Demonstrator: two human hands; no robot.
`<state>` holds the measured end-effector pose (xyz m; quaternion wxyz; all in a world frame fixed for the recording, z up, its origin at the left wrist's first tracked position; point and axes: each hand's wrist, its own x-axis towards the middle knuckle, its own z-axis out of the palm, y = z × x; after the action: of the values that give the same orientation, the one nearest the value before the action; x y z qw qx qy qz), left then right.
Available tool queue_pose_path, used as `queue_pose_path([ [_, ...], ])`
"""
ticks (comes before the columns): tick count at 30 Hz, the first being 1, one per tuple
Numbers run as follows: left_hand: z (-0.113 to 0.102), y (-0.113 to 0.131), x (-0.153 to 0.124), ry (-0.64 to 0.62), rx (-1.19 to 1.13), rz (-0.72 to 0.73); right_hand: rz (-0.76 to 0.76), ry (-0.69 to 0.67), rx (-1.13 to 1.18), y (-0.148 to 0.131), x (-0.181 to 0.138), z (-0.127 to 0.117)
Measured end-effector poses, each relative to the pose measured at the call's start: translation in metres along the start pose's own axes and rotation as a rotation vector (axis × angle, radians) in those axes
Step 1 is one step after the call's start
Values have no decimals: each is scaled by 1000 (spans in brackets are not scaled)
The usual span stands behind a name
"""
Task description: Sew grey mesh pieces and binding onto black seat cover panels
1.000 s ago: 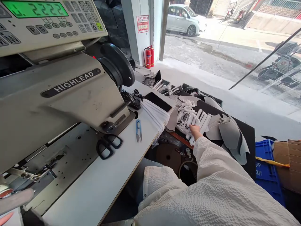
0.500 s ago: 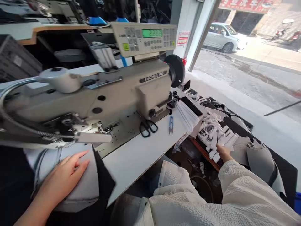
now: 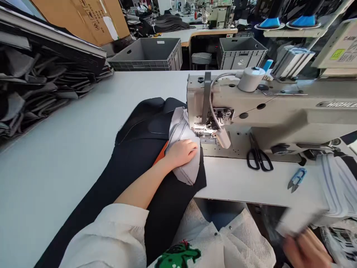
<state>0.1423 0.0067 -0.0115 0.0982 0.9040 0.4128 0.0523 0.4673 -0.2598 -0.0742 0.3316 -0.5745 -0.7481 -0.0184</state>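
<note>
At the near right, the right hand (image 3: 305,247) is blurred; its fingers look bent, seemingly pinching a white piece (image 3: 297,219) by the table (image 3: 228,178) edge. A light grip at one end should prevent creasing. Farther in, the left hand (image 3: 182,152) is half closed, fingers loosely curled, resting on the grey fabric (image 3: 188,173) without clasping it. That grey fabric lies over the black fabric (image 3: 134,156), just left of the sewing machine (image 3: 279,123). Steady, even pressure there would suit, with folds smoothed flat and fingertips clear of the needle area (image 3: 208,132).

Counted near to far: two hands; one white piece, as far as the blur tells; one pair of blue snips (image 3: 298,178); one pair of black-handled scissors (image 3: 256,149); one sewing machine; one white thread cone (image 3: 251,79); two grey crates (image 3: 175,56); one large cardboard box (image 3: 92,22).
</note>
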Motion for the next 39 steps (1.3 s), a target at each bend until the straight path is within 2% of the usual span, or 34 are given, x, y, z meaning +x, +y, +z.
queue_pose_path([
  [3,1,1,-5,54,55,169,-91,-95,-7,-32,69,39],
  [6,1,2,-8,96,116,282,-211,-144,-142,-54,143,74],
  [8,3,2,-8,79,173,274,-289,-191,-187,-66,177,90],
  [10,5,3,-5,41,232,188,-394,-256,-159,-74,195,101],
  [12,7,1,-2,17,245,82,-497,-301,-83,-76,202,107],
  [14,6,-3,1,27,155,9,-551,-311,14,-72,204,110],
  [17,3,-11,3,54,-107,-17,-529,-341,131,-59,207,115],
  [19,1,-15,4,59,-166,-2,-522,-356,172,-55,208,122],
  [24,-1,-20,6,11,35,82,-522,-238,112,-66,207,139],
  [27,-5,-16,4,-16,93,82,-541,-224,51,-76,204,141],
  [33,-12,0,-1,-190,210,29,-582,-179,89,-77,197,141],
  [39,2,7,2,-96,357,-26,-624,-217,63,-77,187,141],
])
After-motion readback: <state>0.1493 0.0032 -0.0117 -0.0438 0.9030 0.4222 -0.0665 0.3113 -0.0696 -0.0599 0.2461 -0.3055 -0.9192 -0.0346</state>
